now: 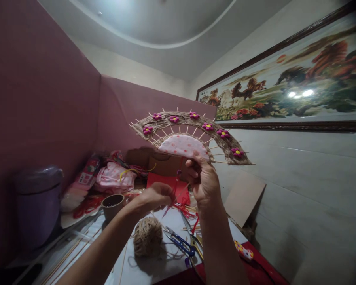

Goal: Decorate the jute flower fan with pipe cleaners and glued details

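Above the table (130,275), held up at mid-view, is a handmade fan (185,120): thin sticks, twine band, felt-looking flowers, dotted cloth panel (180,146) at base. Right hand (206,178) has it firmly pinched by the panel's lower right edge, thumb on the cloth, fingers folded behind. Left hand (160,194) is by the red strands (174,194) below, fingers curled nearly together; can't tell if it has hold of them. Fan probably light; band looks semi-stiff, exposed sticks likely snap if bent, flowers may pull off. Best grip: the padded panel, where sticks converge; cloth and twine shouldn't be slippery. Avoid stick tips and flowers. Hanging purple bead (178,172) likely swings. Containers: mug (113,213) left of the left hand, dark inside, looks like liquid; purple lidded container (38,217) far left, closed, contents not visible. Twine ball (148,237) sits loose on the table, beside blue-handled snips (179,241).
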{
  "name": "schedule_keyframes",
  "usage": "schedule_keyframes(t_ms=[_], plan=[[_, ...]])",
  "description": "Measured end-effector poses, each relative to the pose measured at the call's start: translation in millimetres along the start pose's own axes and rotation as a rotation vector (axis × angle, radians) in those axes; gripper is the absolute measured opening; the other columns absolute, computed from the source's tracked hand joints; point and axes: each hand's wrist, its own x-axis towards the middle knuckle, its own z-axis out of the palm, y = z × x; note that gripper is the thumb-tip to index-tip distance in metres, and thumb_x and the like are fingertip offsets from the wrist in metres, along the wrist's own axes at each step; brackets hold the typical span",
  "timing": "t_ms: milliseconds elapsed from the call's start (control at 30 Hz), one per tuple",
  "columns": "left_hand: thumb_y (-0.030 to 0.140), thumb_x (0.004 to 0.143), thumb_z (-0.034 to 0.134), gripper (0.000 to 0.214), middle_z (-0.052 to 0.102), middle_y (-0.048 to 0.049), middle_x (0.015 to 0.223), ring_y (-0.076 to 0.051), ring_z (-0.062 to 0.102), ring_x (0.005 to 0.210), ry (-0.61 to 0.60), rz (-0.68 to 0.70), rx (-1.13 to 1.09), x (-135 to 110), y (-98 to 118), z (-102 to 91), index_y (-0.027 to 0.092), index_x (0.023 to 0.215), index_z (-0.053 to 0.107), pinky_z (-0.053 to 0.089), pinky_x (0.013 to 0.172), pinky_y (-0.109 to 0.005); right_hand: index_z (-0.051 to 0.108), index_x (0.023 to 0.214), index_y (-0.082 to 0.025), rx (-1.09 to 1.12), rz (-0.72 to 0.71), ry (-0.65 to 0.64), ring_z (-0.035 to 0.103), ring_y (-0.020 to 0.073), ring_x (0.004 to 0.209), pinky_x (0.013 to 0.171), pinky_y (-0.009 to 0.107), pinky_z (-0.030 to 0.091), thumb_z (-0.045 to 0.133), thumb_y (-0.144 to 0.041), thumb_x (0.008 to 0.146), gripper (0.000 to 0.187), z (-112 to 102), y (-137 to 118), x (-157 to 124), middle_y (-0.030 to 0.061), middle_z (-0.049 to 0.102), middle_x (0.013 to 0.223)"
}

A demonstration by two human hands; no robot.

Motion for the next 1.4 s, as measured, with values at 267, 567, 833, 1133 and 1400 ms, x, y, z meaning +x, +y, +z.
schedule_keyframes(t_ms=[267,567,833,1133,1400], plan=[[0.005,0.045,0.06,0.021,0.057,0.0035,0.051,-0.009,0.043,0.046,0.074,0.01,0.261,16,-39,-14.9,0.018,0.06,0.069,0.025,0.043,-0.02,0.056,0.07,-0.016,-0.011,0.001,0.013,0.023,0.0006,0.032,0.031,0.014,0.012,0.068,-0.025,0.063,0.017,-2,-5,-2,-0.0065,0.056,0.047],[0.013,0.05,0.068,0.011,0.05,0.0038,0.04,-0.009,0.041,0.043,0.252,0.056,0.264,17,-44,-50.5,0.017,0.045,0.059,0.023,0.043,-0.022,0.053,0.066,-0.017,-0.04,0.004,-0.059,0.021,0.0003,0.03,0.03,0.015,0.01,0.071,-0.028,0.062,0.021,2,-1,-4,-0.0071,0.054,0.045],[0.036,0.064,0.072,0.04,0.068,-0.0048,0.085,-0.014,0.061,0.069,0.278,0.37,-0.452,3,-1,-41.4,0.018,0.099,0.061,0.046,0.061,-0.024,0.041,0.052,-0.018,-0.049,0.177,-0.189,0.017,0.0013,0.028,0.029,0.016,0.012,0.074,-0.035,0.062,0.038,4,5,-6,-0.0105,0.038,0.03],[0.012,0.065,0.071,0.025,0.068,-0.002,0.081,-0.015,0.063,0.07,0.435,0.635,-0.951,-13,29,-35.4,0.017,0.089,0.066,0.051,0.053,-0.021,0.041,0.054,-0.019,-0.125,0.233,-0.349,0.018,0.0024,0.031,0.031,0.016,0.011,0.071,-0.039,0.067,0.038,10,22,-8,-0.0103,0.034,0.032],[0.007,0.065,0.07,0.036,0.069,-0.0016,0.079,-0.015,0.065,0.075,0.446,0.726,-0.919,-15,34,-40.0,0.02,0.099,0.066,0.053,0.059,-0.021,0.047,0.058,-0.02,-0.264,0.183,-0.422,0.018,0.002,0.035,0.033,0.018,0.01,0.073,-0.041,0.065,0.034,6,30,-6,-0.0088,0.035,0.041]])
